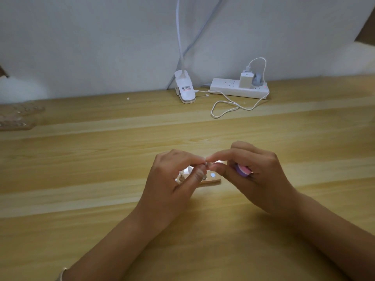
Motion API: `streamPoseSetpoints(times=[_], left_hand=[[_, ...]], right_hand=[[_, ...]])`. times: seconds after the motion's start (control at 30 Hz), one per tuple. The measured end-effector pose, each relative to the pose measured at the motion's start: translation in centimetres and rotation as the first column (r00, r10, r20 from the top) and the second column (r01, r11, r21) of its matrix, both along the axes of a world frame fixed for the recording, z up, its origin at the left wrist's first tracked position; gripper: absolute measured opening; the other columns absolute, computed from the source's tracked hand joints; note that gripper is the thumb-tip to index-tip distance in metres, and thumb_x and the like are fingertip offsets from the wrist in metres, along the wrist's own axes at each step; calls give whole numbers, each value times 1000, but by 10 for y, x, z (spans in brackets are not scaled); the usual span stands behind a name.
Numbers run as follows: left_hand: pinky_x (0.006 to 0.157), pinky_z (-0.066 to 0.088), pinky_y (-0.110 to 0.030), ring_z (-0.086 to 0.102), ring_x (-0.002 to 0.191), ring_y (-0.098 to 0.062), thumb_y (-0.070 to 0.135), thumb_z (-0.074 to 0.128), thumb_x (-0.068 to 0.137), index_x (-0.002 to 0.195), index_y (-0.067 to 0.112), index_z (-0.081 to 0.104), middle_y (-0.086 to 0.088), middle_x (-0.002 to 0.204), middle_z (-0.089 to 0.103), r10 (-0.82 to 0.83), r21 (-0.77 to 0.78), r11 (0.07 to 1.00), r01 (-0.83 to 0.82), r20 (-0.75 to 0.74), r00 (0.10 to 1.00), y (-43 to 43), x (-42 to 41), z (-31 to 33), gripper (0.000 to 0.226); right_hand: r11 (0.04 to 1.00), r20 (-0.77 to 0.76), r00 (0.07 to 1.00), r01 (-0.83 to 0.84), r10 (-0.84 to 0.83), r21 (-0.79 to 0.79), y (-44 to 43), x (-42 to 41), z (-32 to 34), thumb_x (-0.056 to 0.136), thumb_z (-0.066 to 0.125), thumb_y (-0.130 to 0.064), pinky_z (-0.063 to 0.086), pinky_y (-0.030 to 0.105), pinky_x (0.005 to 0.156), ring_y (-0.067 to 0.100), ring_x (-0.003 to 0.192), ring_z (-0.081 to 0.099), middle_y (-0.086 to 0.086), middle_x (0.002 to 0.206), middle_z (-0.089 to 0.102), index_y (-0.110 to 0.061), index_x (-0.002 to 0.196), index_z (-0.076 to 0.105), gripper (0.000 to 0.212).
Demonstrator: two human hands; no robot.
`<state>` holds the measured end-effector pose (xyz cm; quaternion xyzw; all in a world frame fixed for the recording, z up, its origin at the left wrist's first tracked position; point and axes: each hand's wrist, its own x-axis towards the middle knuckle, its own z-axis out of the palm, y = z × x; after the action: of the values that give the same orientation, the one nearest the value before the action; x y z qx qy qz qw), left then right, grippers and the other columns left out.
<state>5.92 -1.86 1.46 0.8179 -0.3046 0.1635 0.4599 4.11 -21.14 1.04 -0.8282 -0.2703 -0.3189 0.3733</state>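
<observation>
Pale wooden table (101, 159) runs back to a white wall, where a clip lamp (185, 91) and a power strip (233, 89) sit well apart from the work. Near the front edge, the left hand (172, 185) pinches a small metal piece (206, 163) between thumb and forefinger. The right hand (259, 171) brings its thumb and forefinger tips to the same piece while its other fingers curl round pink and purple discs (243, 170). A small wooden board (213, 181) with upright pegs lies on the table just below the fingertips, partly hidden by the left thumb.

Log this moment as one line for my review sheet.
left hand: pinches small silvery metal piece | right hand: holds pink-and-purple round disc, fingers at piece | below: small wooden block with metal posts
</observation>
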Motion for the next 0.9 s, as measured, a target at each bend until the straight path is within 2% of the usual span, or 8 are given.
streamPoseSetpoints(times=[0.2, 0.43, 0.53, 0.6, 0.7, 0.77, 0.83, 0.9], left_hand=[[89, 42, -33, 65, 91, -6, 21, 68, 83, 89, 21, 75, 16, 87, 71, 17, -41, 999, -18, -28, 999, 0, 0, 0, 10], [89, 42, -33, 65, 90, -6, 22, 68, 83, 89, 22, 75, 16, 86, 71, 4, -58, 998, -7, -51, 999, 2, 0, 1, 10], [87, 44, -34, 65, 89, -3, 21, 70, 80, 90, 19, 76, 16, 88, 71, 14, -62, 998, -16, -28, 1000, 1, 0, 0, 12], [86, 44, -33, 64, 89, -4, 23, 70, 80, 90, 19, 76, 16, 87, 71, 11, -63, 998, -14, -45, 999, 1, 0, 0, 12], [83, 45, -32, 64, 89, -10, 30, 69, 80, 89, 28, 73, 14, 85, 70, -14, -104, 995, 4, -95, 995, 1, 0, 0, 10], [80, 48, -34, 64, 88, -12, 34, 65, 81, 90, 28, 73, 13, 84, 70, -26, -117, 993, 13, -104, 994, 0, -1, -1, 13], [77, 50, -37, 64, 86, -13, 29, 68, 82, 91, 25, 75, 12, 83, 70, -25, -111, 994, 11, -123, 992, -1, -1, -2, 12], [76, 49, -35, 65, 85, -12, 25, 67, 82, 90, 27, 75, 13, 82, 70, -22, -97, 995, 8, -147, 989, 0, 0, -4, 12]], right_hand=[[998, -1, 1000, 18, -18, 61, 5, -2, -1, 88, 76, -20, 39, 17, 64, 5, 61, 46, -5, 67, 53, -7, 95, 78, 15], [996, -24, 1000, 16, -13, 91, 6, -3, -1, 90, 71, -23, 38, 11, 67, 2, 63, 47, -8, 68, 53, -11, 98, 77, 15], [996, -38, 999, 8, -5, 91, 8, -4, -2, 91, 68, -24, 40, 17, 65, 2, 62, 47, -9, 69, 52, -15, 99, 77, 15], [995, -34, 999, 23, -20, 93, 8, -4, -3, 91, 68, -25, 43, 27, 61, 2, 62, 48, -7, 68, 54, -13, 97, 78, 17], [996, 6, 998, 55, -55, 71, 10, -3, -6, 91, 68, -26, 45, 42, 53, 4, 61, 49, -5, 67, 57, -10, 93, 79, 20], [997, 40, 997, 66, -68, 44, 11, -2, -8, 92, 68, -26, 45, 45, 52, 3, 62, 45, -10, 68, 53, -8, 91, 79, 21], [998, 65, 996, 67, -68, 8, 10, -1, -9, 93, 67, -24, 46, 45, 52, 0, 65, 42, -13, 70, 50, -7, 90, 79, 21], [998, 65, 996, 56, -54, -40, 8, -1, -11, 93, 65, -23, 46, 45, 52, 1, 67, 41, -6, 69, 56, -4, 90, 79, 23]])
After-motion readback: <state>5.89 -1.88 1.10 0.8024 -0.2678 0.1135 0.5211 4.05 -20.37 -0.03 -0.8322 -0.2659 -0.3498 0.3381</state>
